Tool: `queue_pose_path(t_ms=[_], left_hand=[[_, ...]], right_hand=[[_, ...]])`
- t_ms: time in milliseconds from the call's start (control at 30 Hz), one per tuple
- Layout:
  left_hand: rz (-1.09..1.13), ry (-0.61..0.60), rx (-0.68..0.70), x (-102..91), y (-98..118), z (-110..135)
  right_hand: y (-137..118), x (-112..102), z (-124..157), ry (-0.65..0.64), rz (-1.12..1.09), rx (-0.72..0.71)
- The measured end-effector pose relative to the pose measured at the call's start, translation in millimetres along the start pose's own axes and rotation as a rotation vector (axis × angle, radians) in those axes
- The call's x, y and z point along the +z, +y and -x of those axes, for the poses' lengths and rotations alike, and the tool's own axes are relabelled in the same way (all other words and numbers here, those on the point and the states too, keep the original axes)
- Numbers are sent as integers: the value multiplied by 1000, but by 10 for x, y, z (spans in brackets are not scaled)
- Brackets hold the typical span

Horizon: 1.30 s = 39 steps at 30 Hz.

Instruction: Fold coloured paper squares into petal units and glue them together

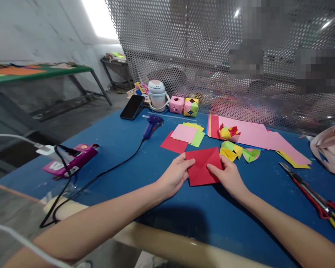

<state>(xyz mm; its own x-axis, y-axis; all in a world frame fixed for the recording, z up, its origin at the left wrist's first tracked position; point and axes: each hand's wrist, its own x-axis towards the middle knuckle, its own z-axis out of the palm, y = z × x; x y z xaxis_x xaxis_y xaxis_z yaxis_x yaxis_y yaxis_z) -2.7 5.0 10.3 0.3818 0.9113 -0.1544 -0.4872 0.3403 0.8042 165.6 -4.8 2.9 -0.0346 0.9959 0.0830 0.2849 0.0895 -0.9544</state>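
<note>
Lying between left hand (175, 175), right hand (228, 176), red paper (203, 170)

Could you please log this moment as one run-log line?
left hand: on red paper left edge | right hand: on right edge | paper: flat on blue table | glue gun: untouched

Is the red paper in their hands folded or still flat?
Folded: the red paper shows a diagonal flap and crease, pinched by the left hand and right hand.

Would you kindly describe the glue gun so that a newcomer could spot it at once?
On the blue table, look left of the loose coloured paper squares and just before the dark phone. The glue gun lies there; it alone is blue-bodied with a black cord trailing toward the table's near edge.
</note>
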Motion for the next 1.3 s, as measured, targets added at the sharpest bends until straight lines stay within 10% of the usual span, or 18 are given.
queue_pose_path(t_ms=[233, 567, 833, 967, 1300], left_hand=[[-585, 116, 135, -197, 7, -138], [-1571, -87, 380, -378, 131, -205], [-1688, -54, 447, -450, 100, -247], [-1577, -43, 401, -463, 139, -270], [-1542, -65, 414, -490, 131, -314]], right_hand=[[-22, -85, -42, -87, 243, -30], [18, -248, -212, -324, 444, -105], [192, -157, -130, -118, 759, -589], [242, -188, -62, -219, 879, -799], [152, -183, 31, -265, 1111, -875]])
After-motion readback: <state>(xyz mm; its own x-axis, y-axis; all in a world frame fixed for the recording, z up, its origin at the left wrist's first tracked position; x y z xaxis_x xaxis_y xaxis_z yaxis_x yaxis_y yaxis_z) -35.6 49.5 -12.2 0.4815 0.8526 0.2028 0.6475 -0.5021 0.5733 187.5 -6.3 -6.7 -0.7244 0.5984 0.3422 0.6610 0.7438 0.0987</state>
